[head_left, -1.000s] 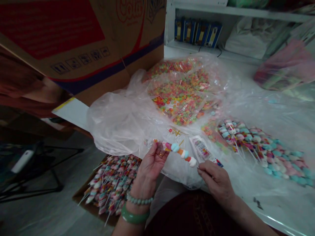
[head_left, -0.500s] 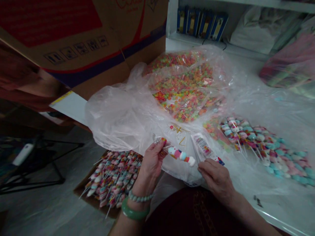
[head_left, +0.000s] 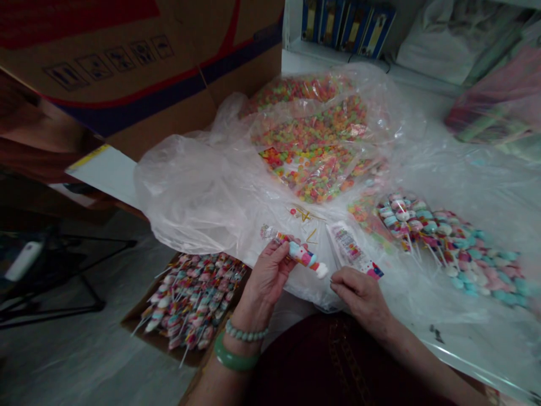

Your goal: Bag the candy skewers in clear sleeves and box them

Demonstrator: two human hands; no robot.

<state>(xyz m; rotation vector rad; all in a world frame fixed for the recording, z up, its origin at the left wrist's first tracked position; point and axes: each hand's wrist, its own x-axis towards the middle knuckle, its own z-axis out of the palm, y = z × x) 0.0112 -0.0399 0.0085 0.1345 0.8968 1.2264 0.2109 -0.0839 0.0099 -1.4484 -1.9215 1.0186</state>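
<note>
Between my hands is a marshmallow skewer in white, pale blue, pink and orange, with a clear printed wrapper over much of it. My left hand pinches the wrapper around the skewer's far end. My right hand is closed just beyond the white end piece, apparently on the stick, which its fingers mostly hide. Flat printed wrappers lie just past my right hand. Gold twist ties and a small red candy rest on the plastic sheet.
A large clear bag of colourful small candies sits ahead. More marshmallow skewers are piled at right. A floor-level carton holds many wrapped ones. A big cardboard box stands at left, with a person's arm beyond. Folders line a shelf.
The wrapper now covers more of the skewer, and my left hand has moved along it toward the white end. My right hand has shifted slightly left. The view has tilted slightly downward.
</note>
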